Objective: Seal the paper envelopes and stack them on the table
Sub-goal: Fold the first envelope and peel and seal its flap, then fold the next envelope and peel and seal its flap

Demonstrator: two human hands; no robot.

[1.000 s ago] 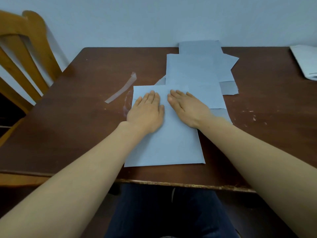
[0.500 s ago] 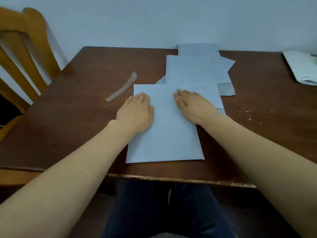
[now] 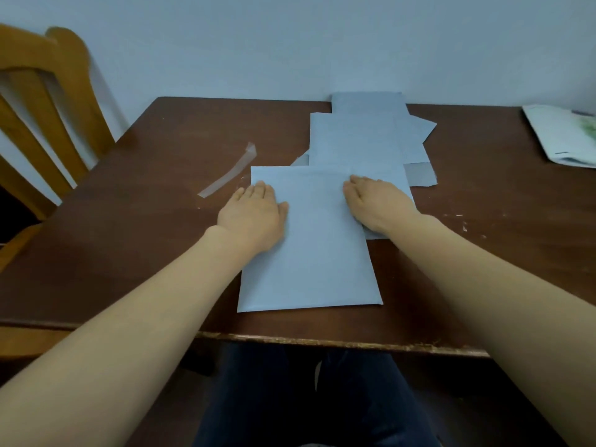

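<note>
A pale blue paper envelope (image 3: 314, 253) lies flat on the brown table (image 3: 145, 240), close to the near edge. My left hand (image 3: 254, 214) presses flat on its upper left part. My right hand (image 3: 377, 203) presses flat on its upper right corner, fingers pointing left along the top fold. Behind it, several more pale blue envelopes (image 3: 358, 140) lie overlapped toward the far edge of the table; my right hand partly covers one of them.
A clear peeled strip (image 3: 230, 172) lies on the table left of the envelopes. A white packet (image 3: 564, 137) sits at the far right. A wooden chair (image 3: 48, 124) stands at the left. The wall runs just behind the table.
Both hands slid apart along the top of the envelope, the left toward its left edge and the right toward its right corner.
</note>
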